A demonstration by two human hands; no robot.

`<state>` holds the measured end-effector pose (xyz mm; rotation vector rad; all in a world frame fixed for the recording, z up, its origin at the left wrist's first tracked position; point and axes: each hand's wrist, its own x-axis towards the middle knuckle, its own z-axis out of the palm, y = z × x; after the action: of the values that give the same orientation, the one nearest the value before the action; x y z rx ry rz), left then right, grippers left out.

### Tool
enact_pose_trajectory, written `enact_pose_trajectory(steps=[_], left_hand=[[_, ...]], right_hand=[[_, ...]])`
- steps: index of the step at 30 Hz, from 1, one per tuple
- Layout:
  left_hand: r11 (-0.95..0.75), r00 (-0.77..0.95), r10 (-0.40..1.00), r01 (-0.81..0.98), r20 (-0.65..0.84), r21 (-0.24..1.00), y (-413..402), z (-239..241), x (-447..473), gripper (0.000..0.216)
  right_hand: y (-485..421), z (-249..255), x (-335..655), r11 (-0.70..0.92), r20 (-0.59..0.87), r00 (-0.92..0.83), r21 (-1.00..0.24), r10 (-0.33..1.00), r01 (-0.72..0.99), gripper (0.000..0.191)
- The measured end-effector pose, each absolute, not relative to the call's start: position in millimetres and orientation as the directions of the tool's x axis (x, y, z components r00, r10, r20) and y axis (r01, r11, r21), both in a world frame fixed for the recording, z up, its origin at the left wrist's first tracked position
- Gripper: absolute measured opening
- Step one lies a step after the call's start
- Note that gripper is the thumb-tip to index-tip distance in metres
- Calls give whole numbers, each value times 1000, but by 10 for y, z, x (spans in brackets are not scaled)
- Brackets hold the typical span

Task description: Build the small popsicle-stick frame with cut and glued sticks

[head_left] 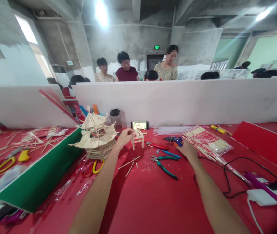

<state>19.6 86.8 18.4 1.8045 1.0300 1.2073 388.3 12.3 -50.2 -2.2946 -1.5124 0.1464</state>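
My left hand [126, 135] is closed in a pinch at the upper left of a small frame of wooden sticks [138, 139]. The frame stands upright on its legs, with sloping sticks on top. Whatever is between the fingertips is too small to make out. My right hand [187, 150] is closed around a blue hot glue gun [176, 140], whose nozzle points left toward the frame. Between the hands lie a red utility knife [159, 146], a blue pen [171, 154] and green-handled pliers [166, 167]. Loose sticks [129, 169] lie in front of the frame.
A larger stick pagoda [98, 138] stands left, beside a green board [45, 169]. A phone [140, 125] leans against the white partition [177, 100]. Bundled sticks [206, 139], a black cable [226, 177] and a white adapter [262, 197] lie right. People are behind the partition.
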Motion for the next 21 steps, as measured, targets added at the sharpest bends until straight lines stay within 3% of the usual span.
enact_pose_trajectory(steps=[5,15,21], left_hand=[[-426,276,892,255,357,868,950,125,219,29],[-425,223,905,392,364,816,924,127,266,31],[-403,220,912,329,346,854,879,173,279,30]], right_hand=[[123,-482,3837,-367,90,418,-337,904,867,45],[106,-492,3880,-241,146,298,-316,943,918,33],[97,-528,3939,-204,150,276,-372,949,905,29]])
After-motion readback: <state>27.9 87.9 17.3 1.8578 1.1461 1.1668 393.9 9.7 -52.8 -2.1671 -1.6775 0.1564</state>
